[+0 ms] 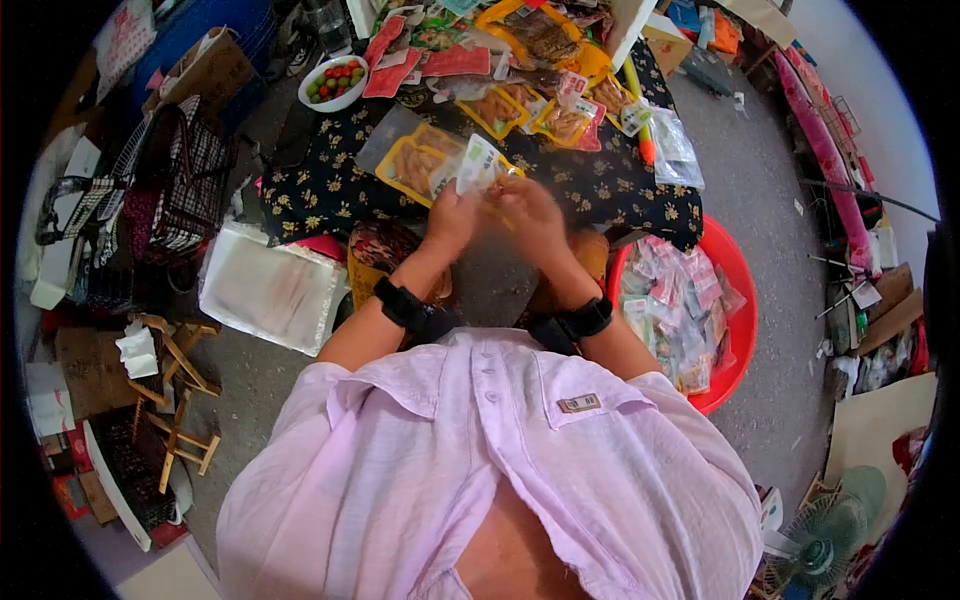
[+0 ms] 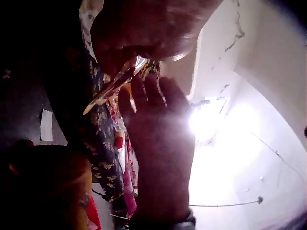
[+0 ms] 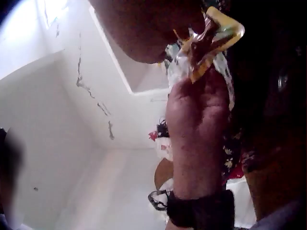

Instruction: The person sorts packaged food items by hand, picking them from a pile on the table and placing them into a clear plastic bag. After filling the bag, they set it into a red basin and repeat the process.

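Note:
Both hands meet over the near edge of the table in the head view. The left hand (image 1: 452,222) pinches a yellow-edged clear packet (image 1: 413,163) of brown food with a white label. Beside it the right hand (image 1: 530,212) pinches the packet's right end, its fingers curled in. In the right wrist view a yellow-edged corner (image 3: 218,38) of packaging sticks out past the right hand (image 3: 148,28), with the left hand (image 3: 199,103) behind. Fingertips are mostly hidden in the wrist views.
The flowered tablecloth (image 1: 330,180) carries more yellow-edged packets (image 1: 495,110), red packets (image 1: 455,61) and a white bowl (image 1: 333,84) of red and green fruit. On the floor at the right stands a red tub (image 1: 742,340) of clear packets; at the left lies a silvery sheet (image 1: 270,290).

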`<move>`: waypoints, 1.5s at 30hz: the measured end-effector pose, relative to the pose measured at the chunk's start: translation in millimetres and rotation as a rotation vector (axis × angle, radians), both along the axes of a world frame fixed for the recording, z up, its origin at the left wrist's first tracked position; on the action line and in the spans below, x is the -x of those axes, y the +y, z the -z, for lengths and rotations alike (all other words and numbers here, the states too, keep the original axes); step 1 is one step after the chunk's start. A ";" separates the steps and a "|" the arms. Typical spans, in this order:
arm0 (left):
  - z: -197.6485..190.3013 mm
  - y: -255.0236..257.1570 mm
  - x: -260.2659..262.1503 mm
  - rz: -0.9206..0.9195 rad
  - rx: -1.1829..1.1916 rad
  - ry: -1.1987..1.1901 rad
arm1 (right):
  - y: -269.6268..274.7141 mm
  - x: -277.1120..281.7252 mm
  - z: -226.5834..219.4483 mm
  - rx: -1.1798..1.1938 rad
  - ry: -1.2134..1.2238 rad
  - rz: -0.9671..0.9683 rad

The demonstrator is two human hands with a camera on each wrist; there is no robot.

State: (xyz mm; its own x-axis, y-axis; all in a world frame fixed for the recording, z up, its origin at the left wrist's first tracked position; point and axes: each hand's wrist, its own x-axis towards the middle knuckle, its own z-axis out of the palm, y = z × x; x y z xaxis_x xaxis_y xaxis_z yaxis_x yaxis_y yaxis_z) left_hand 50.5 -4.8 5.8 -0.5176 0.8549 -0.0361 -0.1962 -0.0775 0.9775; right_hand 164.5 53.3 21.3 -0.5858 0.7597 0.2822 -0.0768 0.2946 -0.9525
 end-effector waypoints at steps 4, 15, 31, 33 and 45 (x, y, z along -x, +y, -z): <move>-8.4 -3.9 3.5 0.104 -0.033 -0.368 | 26.7 -29.2 39.2 0.122 -0.025 0.279; 1.2 3.6 1.1 0.221 0.208 -0.038 | 38.7 -67.5 40.9 0.901 0.409 -0.174; 13.6 9.7 41.2 -0.066 0.375 1.283 | 31.3 -56.3 40.7 0.706 0.059 0.074; 18.6 7.4 43.2 -0.097 0.268 1.239 | 33.7 -47.1 45.7 0.730 0.131 0.007; 15.6 3.1 43.3 -0.156 0.171 1.066 | 41.0 -30.4 38.1 0.804 0.125 -0.115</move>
State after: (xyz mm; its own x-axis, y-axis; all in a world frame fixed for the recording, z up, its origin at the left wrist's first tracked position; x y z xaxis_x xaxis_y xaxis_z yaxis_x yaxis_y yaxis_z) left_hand 7.3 -1.7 -9.8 -0.4559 0.8034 0.3830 0.7585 0.1255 0.6395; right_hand 194.9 94.3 -16.8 -0.6730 0.6947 -0.2541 -0.1847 -0.4904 -0.8517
